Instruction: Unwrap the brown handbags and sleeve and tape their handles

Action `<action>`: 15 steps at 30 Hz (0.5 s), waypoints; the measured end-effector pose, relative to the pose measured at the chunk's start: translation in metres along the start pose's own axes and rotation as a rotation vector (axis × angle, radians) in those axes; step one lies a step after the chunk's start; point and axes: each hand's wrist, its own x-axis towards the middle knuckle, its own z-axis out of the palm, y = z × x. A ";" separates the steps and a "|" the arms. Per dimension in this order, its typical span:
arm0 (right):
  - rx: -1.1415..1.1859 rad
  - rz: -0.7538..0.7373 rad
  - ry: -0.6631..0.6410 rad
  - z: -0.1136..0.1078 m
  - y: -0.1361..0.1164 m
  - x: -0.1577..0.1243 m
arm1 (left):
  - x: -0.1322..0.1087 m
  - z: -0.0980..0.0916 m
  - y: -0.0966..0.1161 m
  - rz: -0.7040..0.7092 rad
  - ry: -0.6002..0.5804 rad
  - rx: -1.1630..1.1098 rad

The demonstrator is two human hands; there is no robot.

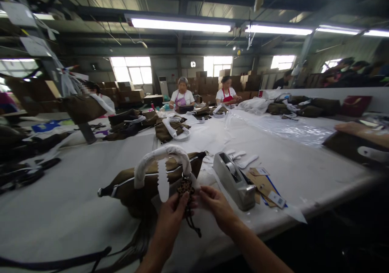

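A brown handbag (pixel 146 182) lies on the white table (pixel 60 212) in front of me, its handle (pixel 161 155) wrapped in white paper. A leopard-print charm (pixel 185 187) with a dark tassel (pixel 192 223) hangs from the handle's right end. My left hand (pixel 173 216) pinches the charm from below. My right hand (pixel 214 202) is closed on a thin white wrapping beside the charm. A strip of white tape (pixel 163 182) with a jagged edge hangs from the handle.
A grey tape dispenser (pixel 234 180) stands right of my hands, with card tags (pixel 264 182) beyond it. More brown bags (pixel 170 129) and clear plastic (pixel 273 125) lie farther along the table. Two seated people (pixel 182 94) work at the far end. Another person's arm (pixel 361 131) rests at right.
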 end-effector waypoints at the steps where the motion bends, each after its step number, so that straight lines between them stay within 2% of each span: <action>1: 0.041 -0.006 0.072 -0.001 0.003 -0.001 | 0.001 -0.001 -0.001 0.003 -0.001 0.011; 3: 0.121 -0.008 0.191 -0.002 0.009 -0.006 | 0.004 -0.003 -0.005 -0.004 -0.003 0.023; 5: 0.190 -0.006 0.213 -0.001 0.012 -0.011 | 0.006 -0.004 -0.009 -0.011 0.001 0.027; 8: 0.231 0.033 0.073 0.006 0.009 -0.010 | 0.007 -0.002 -0.011 -0.022 0.007 0.026; 11: 0.140 0.101 -0.048 0.013 -0.002 0.000 | 0.007 -0.002 -0.009 -0.047 0.009 0.034; 15: -0.019 0.054 -0.129 0.019 -0.021 0.013 | 0.005 -0.002 -0.007 -0.079 -0.009 0.060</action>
